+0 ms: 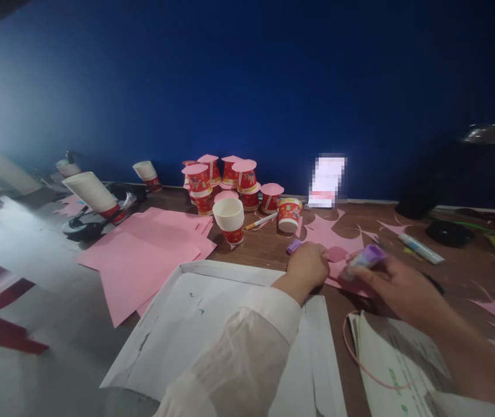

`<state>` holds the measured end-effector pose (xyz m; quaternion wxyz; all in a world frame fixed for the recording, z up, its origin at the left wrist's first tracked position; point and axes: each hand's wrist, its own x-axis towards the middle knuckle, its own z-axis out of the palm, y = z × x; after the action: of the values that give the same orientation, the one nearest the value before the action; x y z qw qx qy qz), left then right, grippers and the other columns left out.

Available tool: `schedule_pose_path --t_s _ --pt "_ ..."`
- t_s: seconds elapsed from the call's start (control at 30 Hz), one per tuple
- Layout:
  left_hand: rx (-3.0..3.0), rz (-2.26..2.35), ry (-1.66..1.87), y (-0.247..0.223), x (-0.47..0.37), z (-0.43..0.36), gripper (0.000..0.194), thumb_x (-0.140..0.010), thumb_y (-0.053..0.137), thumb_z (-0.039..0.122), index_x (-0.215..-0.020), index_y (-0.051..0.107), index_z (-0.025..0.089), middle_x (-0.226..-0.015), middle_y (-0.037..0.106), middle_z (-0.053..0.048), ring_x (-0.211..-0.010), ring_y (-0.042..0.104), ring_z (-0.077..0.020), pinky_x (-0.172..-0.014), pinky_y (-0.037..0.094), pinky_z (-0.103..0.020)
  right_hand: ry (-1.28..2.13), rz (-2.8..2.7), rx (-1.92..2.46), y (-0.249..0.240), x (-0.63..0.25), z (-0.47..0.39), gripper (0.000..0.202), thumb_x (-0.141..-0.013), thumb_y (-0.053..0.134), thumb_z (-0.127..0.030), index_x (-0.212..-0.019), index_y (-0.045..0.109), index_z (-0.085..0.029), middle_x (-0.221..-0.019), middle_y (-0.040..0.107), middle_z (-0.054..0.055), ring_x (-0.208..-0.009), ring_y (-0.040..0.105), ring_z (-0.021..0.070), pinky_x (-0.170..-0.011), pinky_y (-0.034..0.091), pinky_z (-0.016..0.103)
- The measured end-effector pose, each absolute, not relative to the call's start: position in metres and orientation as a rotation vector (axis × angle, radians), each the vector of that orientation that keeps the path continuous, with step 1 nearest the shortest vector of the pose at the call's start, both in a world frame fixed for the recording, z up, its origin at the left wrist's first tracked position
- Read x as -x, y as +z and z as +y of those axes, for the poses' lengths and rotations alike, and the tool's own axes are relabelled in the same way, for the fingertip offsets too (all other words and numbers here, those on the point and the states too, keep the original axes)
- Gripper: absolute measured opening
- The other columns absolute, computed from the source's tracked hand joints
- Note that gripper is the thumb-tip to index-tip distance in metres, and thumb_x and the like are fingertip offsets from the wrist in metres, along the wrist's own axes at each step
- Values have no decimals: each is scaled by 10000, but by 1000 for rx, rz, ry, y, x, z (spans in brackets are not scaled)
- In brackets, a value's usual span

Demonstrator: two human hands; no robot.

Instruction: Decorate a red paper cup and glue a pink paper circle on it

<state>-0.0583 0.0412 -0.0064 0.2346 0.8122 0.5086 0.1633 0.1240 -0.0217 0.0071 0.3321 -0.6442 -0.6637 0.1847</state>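
My right hand (397, 284) grips a glue stick (367, 259) with a purple end, held above pink paper scraps. My left hand (307, 265) is closed over the table edge of those scraps; what its fingers hold, if anything, is hidden. Just left of its knuckles is a small purple cap (293, 247). A pink paper circle (337, 253) lies between the two hands on the cut pink paper (328, 231). Behind them, a red paper cup (290, 215) stands upside down. Farther left, red cups topped with pink discs (245, 167) are stacked.
Pink sheets (143, 243) lie left, beside a white box lid (213, 289). White-lined cups (229, 214) stand behind it, near a pen (261, 221). A lit phone (327, 180) leans on the blue partition. A banded paper bundle (397, 359) and black mouse (450, 233) are right.
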Motion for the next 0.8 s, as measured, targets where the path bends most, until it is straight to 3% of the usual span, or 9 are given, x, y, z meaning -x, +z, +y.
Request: schedule_pose_path --t_s 0.17,0.4,0.8 --pt "-2177 1398 474 -8 58 41 310 -937 466 215 -948 769 154 -990 769 -134 -879 685 -210 -770 503 -289 263 -1482 1727 13 -130 -22 348 -876 514 -582 -902 662 -269 -926 759 121 -912 704 364 -829 509 493" --pt "-2132 1420 470 -6 58 39 314 -950 473 244 -965 776 163 -1006 772 -143 -884 695 -210 -780 507 -295 378 -1615 1652 -2 -113 -16 381 -837 581 -572 -987 658 -230 -981 770 111 -879 726 312 -790 538 420" --pt "-2119 1421 405 0 58 40 335 -978 462 277 -1049 768 157 -1055 768 -161 -974 705 -233 -848 527 -313 307 -1715 1736 -8 -109 -6 332 -857 594 -542 -931 679 -229 -883 758 101 -807 701 300 -724 500 394"
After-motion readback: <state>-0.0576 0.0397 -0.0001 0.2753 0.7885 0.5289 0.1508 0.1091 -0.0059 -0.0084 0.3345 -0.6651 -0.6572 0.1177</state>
